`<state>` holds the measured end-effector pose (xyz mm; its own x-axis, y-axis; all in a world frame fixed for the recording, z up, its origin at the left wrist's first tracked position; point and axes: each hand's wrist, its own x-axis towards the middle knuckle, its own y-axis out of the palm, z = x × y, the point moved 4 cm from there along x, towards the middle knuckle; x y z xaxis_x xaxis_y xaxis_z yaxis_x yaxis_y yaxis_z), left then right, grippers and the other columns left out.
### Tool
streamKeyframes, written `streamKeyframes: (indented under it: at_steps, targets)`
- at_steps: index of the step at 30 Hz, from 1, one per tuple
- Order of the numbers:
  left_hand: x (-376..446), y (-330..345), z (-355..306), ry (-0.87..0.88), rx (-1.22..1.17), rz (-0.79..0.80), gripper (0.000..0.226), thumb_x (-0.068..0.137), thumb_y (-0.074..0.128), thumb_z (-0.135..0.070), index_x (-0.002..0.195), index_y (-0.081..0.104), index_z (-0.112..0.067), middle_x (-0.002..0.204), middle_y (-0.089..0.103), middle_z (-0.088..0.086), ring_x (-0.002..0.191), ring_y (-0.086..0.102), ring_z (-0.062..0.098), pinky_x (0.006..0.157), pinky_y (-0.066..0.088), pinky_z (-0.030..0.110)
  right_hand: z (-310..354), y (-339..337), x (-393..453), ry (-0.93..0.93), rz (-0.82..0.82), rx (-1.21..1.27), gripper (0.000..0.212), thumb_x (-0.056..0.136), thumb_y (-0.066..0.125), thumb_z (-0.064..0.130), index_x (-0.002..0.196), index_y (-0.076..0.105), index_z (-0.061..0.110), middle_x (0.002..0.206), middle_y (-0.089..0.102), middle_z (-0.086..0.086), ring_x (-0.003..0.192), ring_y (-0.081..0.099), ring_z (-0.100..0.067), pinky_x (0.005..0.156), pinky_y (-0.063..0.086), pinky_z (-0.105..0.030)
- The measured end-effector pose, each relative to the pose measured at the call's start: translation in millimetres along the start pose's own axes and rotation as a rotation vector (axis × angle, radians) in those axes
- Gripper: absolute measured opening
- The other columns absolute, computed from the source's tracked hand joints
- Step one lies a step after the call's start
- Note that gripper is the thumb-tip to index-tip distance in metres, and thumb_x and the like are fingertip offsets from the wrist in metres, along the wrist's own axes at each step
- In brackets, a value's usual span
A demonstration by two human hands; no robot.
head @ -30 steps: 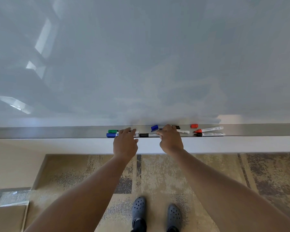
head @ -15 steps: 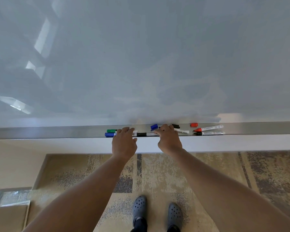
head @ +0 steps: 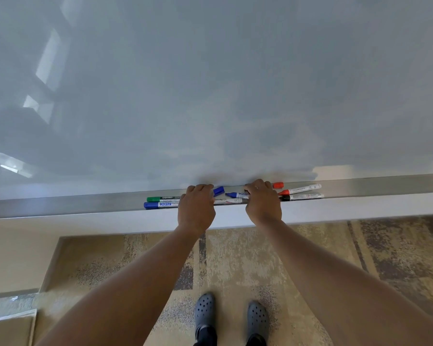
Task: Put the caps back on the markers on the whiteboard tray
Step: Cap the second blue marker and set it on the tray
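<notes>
Both hands rest on the whiteboard tray (head: 85,202), and they hide a good deal. The left hand (head: 196,208) covers the right ends of the green marker (head: 160,198) and the capped blue marker (head: 160,204), so I cannot tell whether its curled fingers grasp anything. The right hand (head: 262,204) lies over the rear of an uncapped blue marker (head: 236,195) and the end of a white-barrelled marker (head: 229,201) nearer the front lip; its fingers bend down over them, but whether they are pinching one is hidden.

The long metal tray holds everything, each marker lying flat with its long axis along the tray. The uncapped blue marker's tip points left, toward a loose blue cap (head: 218,190) lying tilted between the hands, near the board. To the right a loose red cap (head: 278,185) sits at the back; just beside it an uncapped red marker (head: 301,189) and an uncapped black marker (head: 303,196) point their tips left.
</notes>
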<state>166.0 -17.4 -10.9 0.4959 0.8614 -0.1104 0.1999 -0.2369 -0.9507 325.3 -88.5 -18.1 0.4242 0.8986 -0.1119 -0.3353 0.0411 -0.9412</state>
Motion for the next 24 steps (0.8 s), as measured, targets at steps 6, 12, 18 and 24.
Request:
streamKeyframes:
  at_steps: [6,12,18,24]
  targets:
    - [7.4,10.5,-14.4,0.011,0.002,0.026,0.041,0.094,0.048,-0.016,0.134,0.053,-0.022,0.126,0.063,-0.002,0.113,0.053,0.022,0.091,0.046,0.036,-12.9,-1.2,-0.4,0.006,0.051,-0.046,0.043,0.083,0.051,-0.006,0.12,0.062,0.014,0.118,0.058,-0.006,0.112,0.049,-0.027,0.088,0.049,-0.039]
    - [10.3,14.1,-24.3,0.007,0.056,-0.004,0.035,0.092,0.051,-0.011,0.123,0.06,-0.022,0.109,0.069,-0.001,0.099,0.059,0.022,0.078,0.044,0.033,-22.5,-2.1,4.5,0.006,0.061,-0.132,0.035,0.086,0.047,0.001,0.113,0.066,0.013,0.113,0.058,-0.006,0.109,0.049,-0.027,0.088,0.044,-0.038]
    - [12.5,15.7,-31.2,-0.007,0.092,-0.01,0.036,0.086,0.054,-0.004,0.112,0.067,-0.025,0.096,0.071,-0.002,0.086,0.062,0.021,0.07,0.035,0.028,-27.8,-3.1,6.6,0.06,0.09,-0.2,0.032,0.088,0.044,0.004,0.11,0.067,0.01,0.115,0.055,-0.009,0.114,0.044,-0.033,0.094,0.039,-0.04]
    - [17.1,19.7,-43.9,0.047,0.097,0.013,0.024,0.091,0.052,-0.011,0.102,0.068,-0.024,0.09,0.069,-0.001,0.079,0.062,0.021,0.067,0.041,0.028,-32.4,-1.6,7.1,0.081,0.092,-0.179,0.03,0.087,0.046,0.005,0.111,0.064,0.008,0.114,0.055,-0.011,0.114,0.045,-0.034,0.092,0.044,-0.043]
